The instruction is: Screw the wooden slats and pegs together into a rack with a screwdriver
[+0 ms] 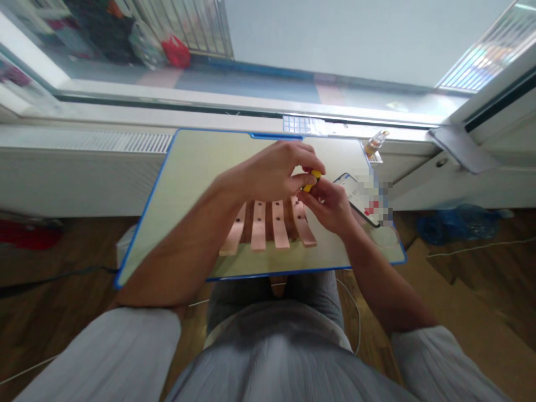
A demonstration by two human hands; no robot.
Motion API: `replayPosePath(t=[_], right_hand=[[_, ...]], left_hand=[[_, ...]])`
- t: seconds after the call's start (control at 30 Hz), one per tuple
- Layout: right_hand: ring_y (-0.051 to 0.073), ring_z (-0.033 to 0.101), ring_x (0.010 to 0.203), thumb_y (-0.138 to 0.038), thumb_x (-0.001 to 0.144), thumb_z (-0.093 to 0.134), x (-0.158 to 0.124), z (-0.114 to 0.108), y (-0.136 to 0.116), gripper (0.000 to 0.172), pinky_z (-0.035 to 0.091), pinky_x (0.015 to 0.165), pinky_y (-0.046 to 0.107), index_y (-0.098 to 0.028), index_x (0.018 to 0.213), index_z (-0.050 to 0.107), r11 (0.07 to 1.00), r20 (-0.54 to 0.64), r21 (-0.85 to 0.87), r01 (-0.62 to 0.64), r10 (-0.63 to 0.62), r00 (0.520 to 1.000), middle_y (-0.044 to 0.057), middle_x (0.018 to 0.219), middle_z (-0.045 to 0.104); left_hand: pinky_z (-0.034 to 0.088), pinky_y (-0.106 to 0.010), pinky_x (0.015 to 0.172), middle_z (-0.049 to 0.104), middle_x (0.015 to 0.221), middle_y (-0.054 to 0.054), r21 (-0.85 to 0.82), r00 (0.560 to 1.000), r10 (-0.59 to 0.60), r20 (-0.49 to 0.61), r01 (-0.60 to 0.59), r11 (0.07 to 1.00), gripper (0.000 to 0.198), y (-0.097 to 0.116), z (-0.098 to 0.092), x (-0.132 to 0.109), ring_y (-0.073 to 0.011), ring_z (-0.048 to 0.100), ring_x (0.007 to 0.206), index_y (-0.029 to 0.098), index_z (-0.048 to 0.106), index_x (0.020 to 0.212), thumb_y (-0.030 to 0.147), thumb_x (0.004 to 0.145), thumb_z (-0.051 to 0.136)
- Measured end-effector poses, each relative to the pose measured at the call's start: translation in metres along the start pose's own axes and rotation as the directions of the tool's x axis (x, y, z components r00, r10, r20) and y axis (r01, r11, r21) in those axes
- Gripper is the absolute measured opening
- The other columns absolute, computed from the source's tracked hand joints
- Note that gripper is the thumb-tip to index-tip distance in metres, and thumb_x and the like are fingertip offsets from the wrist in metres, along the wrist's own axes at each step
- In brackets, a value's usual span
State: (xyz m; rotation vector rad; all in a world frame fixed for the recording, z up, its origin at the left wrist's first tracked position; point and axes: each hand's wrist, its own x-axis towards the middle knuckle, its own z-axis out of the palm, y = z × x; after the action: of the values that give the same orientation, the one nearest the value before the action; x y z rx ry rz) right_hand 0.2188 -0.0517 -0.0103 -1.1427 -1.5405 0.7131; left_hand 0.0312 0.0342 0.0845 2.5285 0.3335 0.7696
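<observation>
My left hand point(288, 167) reaches in over the board and pinches a small yellow piece with dark markings point(312, 181) between thumb and fingers. It looks like a short handle, but its kind is unclear. Close against it, my right hand point(331, 205) is closed with thumb and fingers around the lower end of the same piece. Below my hands lie several pale copper-coloured strips point(281, 226) with dark round spots, side by side across a brown backing point(267, 223). The upper ends of the strips are partly hidden by my left hand and forearm.
The blue-edged board point(188, 167) stands over my lap, below a window. A phone point(355, 195) lies right of my hands, with a clear round ring point(384, 237) nearby. A small bottle point(376, 144) stands past the right edge. A radiator point(84, 167) is behind, left.
</observation>
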Motion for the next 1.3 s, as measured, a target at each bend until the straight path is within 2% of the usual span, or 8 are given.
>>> replayPosePath(t=[0.1, 0.27, 0.53, 0.67, 0.8, 1.0, 1.17, 1.3], right_hand=[[0.010, 0.036, 0.062, -0.045, 0.097, 0.080, 0.001, -0.001, 0.000, 0.035, 0.028, 0.058, 0.029, -0.022, 0.082, 0.059, 0.997, -0.008, -0.075, 0.003, -0.004, 1.000, -0.008, 0.067, 0.045], [0.010, 0.043, 0.060, -0.043, 0.101, 0.074, -0.008, 0.006, -0.004, 0.028, 0.034, 0.060, 0.028, -0.023, 0.089, 0.060, 0.978, -0.064, -0.197, 0.064, -0.078, 0.995, -0.007, 0.068, 0.053], [0.015, 0.060, 0.065, -0.040, 0.106, 0.067, -0.016, 0.008, -0.018, 0.017, 0.044, 0.064, 0.030, -0.025, 0.099, 0.062, 0.911, -0.060, -0.389, 0.140, -0.177, 0.982, -0.001, 0.078, 0.068], [0.014, 0.065, 0.063, -0.041, 0.105, 0.071, -0.027, -0.002, -0.017, 0.016, 0.051, 0.062, 0.029, -0.026, 0.109, 0.067, 0.967, -0.182, -0.247, 0.069, -0.116, 0.976, -0.002, 0.083, 0.071], [0.015, 0.072, 0.068, -0.037, 0.105, 0.070, -0.056, -0.009, -0.006, 0.017, 0.056, 0.062, 0.029, -0.027, 0.119, 0.071, 0.993, -0.137, -0.105, -0.052, 0.037, 0.990, -0.001, 0.087, 0.075], [0.017, 0.075, 0.083, -0.028, 0.097, 0.080, -0.079, -0.003, 0.006, 0.024, 0.061, 0.074, 0.030, -0.027, 0.121, 0.075, 0.993, -0.154, -0.057, -0.099, 0.089, 0.984, 0.003, 0.100, 0.078], [0.017, 0.075, 0.086, -0.026, 0.095, 0.081, -0.077, 0.003, 0.005, 0.023, 0.062, 0.077, 0.029, -0.026, 0.118, 0.076, 0.991, -0.195, -0.056, -0.120, 0.107, 0.975, 0.003, 0.099, 0.077], [0.017, 0.074, 0.085, -0.026, 0.095, 0.080, -0.080, 0.003, 0.004, 0.022, 0.062, 0.074, 0.028, -0.026, 0.117, 0.077, 0.992, -0.190, -0.065, -0.113, 0.099, 0.977, 0.003, 0.099, 0.077]], left_hand=[[0.059, -0.037, 0.098, 0.085, 0.112, -0.008, 0.019, 1.000, -0.020, -0.009, 0.020, 1.000, 0.030, 0.004, 0.001, -0.004, -0.0214, 0.077, 0.105, 0.022, 0.087, 0.114, 0.017, 0.092, 0.069], [0.058, -0.035, 0.097, 0.086, 0.118, -0.010, -0.068, 0.972, -0.134, -0.192, 0.123, 0.990, 0.041, -0.003, 0.001, -0.018, -0.0210, 0.078, 0.105, 0.020, 0.084, 0.129, 0.036, 0.092, 0.082], [0.057, -0.032, 0.085, 0.088, 0.111, -0.008, -0.133, 0.871, -0.377, -0.315, 0.353, 0.926, 0.038, -0.020, 0.025, -0.038, -0.0208, 0.080, 0.100, 0.019, 0.087, 0.114, 0.047, 0.108, 0.063], [0.058, -0.033, 0.092, 0.087, 0.118, -0.008, -0.027, 0.823, -0.367, -0.435, 0.395, 0.918, 0.034, -0.013, 0.006, -0.060, -0.0224, 0.079, 0.111, 0.022, 0.087, 0.117, 0.049, 0.104, 0.070], [0.059, -0.034, 0.092, 0.087, 0.118, -0.007, 0.075, 0.695, -0.442, -0.567, 0.578, 0.813, 0.028, -0.028, -0.026, -0.111, -0.0226, 0.079, 0.108, 0.024, 0.086, 0.120, 0.038, 0.099, 0.073], [0.058, -0.042, 0.110, 0.082, 0.127, -0.012, 0.252, 0.636, -0.671, -0.382, 0.770, 0.586, 0.038, -0.068, -0.028, -0.178, -0.0298, 0.076, 0.113, 0.019, 0.086, 0.122, 0.030, 0.087, 0.077], [0.058, -0.038, 0.102, 0.081, 0.120, -0.011, 0.400, 0.550, -0.766, -0.334, 0.818, 0.413, 0.023, -0.071, -0.014, -0.178, -0.0278, 0.074, 0.111, 0.022, 0.085, 0.105, 0.031, 0.095, 0.067], [0.058, -0.039, 0.096, 0.080, 0.119, -0.012, 0.428, 0.529, -0.777, -0.341, 0.824, 0.373, 0.021, -0.067, -0.014, -0.174, -0.0291, 0.074, 0.108, 0.022, 0.081, 0.099, 0.030, 0.099, 0.062]])
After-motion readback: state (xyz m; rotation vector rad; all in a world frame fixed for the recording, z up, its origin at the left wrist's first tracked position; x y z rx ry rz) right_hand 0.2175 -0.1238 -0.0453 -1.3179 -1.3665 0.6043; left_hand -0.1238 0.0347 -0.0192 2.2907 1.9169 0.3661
